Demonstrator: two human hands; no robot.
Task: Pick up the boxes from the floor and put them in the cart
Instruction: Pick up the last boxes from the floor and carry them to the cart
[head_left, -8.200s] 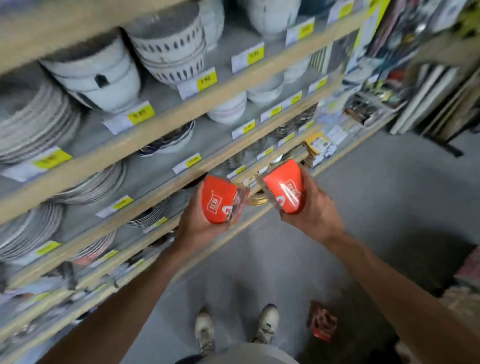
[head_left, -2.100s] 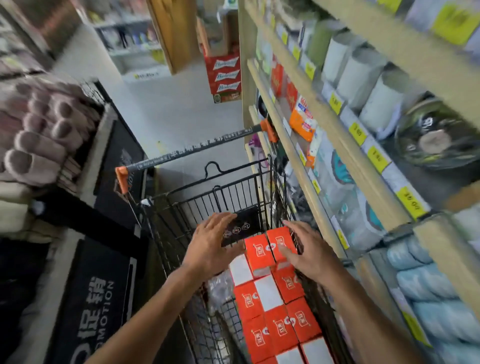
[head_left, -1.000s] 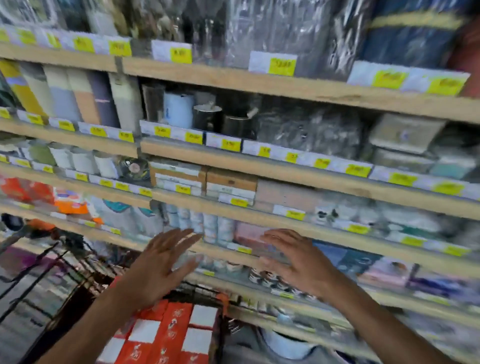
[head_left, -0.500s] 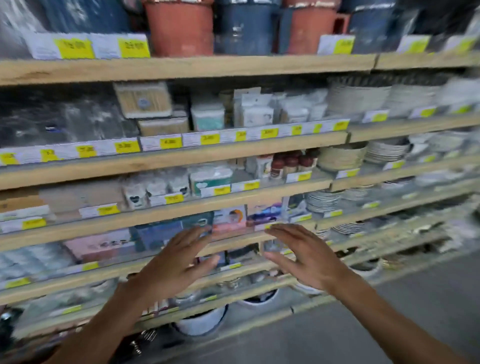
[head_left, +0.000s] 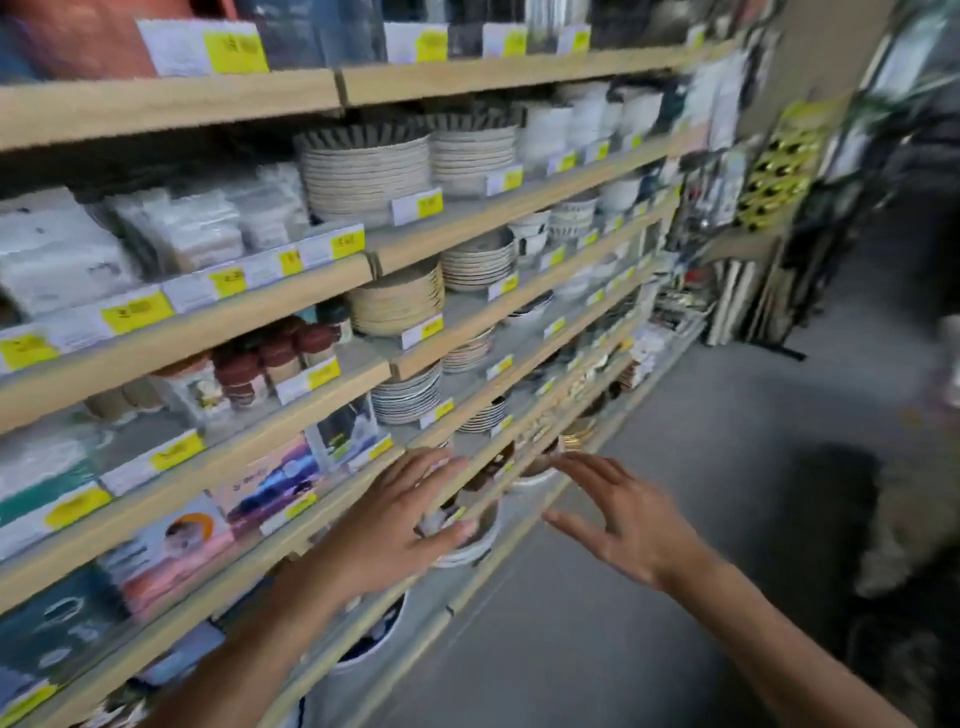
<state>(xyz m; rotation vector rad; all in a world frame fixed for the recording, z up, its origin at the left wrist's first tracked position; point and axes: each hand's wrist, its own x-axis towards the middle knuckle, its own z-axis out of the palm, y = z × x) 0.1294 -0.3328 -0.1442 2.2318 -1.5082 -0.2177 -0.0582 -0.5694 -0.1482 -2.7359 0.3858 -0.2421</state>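
Note:
My left hand (head_left: 395, 525) is held out in front of me with the fingers spread and nothing in it, in front of the lower shelf edges. My right hand (head_left: 626, 519) is beside it to the right, also empty with the fingers apart, over the grey floor (head_left: 649, 597). No orange box and no cart show in the head view; the picture is blurred by motion.
A tall wooden shelf unit (head_left: 332, 280) runs along my left, loaded with stacked plates (head_left: 363, 166), bowls, jars and packets behind yellow price tags. The aisle floor stretches away to the right. Dark, blurred goods (head_left: 893, 519) stand at the right edge.
The view has swung right along the shelves, away from the cart with its orange boxes, which has left the frame. Both hands stay empty and spread, and more aisle floor now shows.

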